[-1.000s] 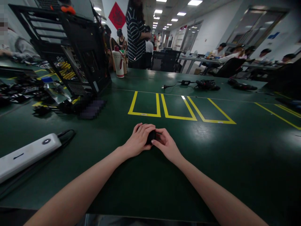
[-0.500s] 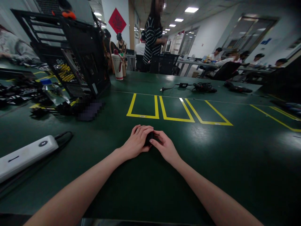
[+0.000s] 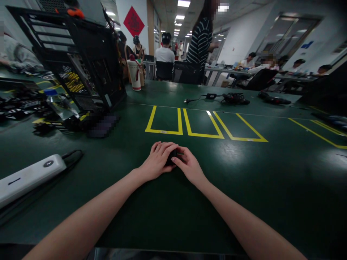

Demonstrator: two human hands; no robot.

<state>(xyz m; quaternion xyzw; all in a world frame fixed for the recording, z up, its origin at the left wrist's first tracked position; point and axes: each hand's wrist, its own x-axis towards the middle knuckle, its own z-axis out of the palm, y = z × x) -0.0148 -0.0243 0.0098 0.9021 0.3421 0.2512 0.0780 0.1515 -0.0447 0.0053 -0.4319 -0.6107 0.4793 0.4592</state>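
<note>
A small black object (image 3: 171, 158) sits between my two hands at the middle of the green table (image 3: 168, 213). Its kind is hard to tell, since fingers cover most of it. My left hand (image 3: 157, 159) is wrapped over its left side and top, fingers curved around it. From the right, my right hand (image 3: 190, 167) grips its edge, with the thumb on the near side and the fingers behind. Both hands rest low, at or just above the tabletop.
Yellow tape outlines (image 3: 164, 132) lie beyond my hands, with a black cable and adapter (image 3: 211, 96) behind them. At left stand a black computer case (image 3: 105, 68), a bottle (image 3: 58, 103) and a cup (image 3: 134, 76). A white power strip (image 3: 32, 177) lies nearer. People work farther back.
My hands keep their hold on the black object, with only slight finger shifts. In the background, a standing person in a striped top has moved right.
</note>
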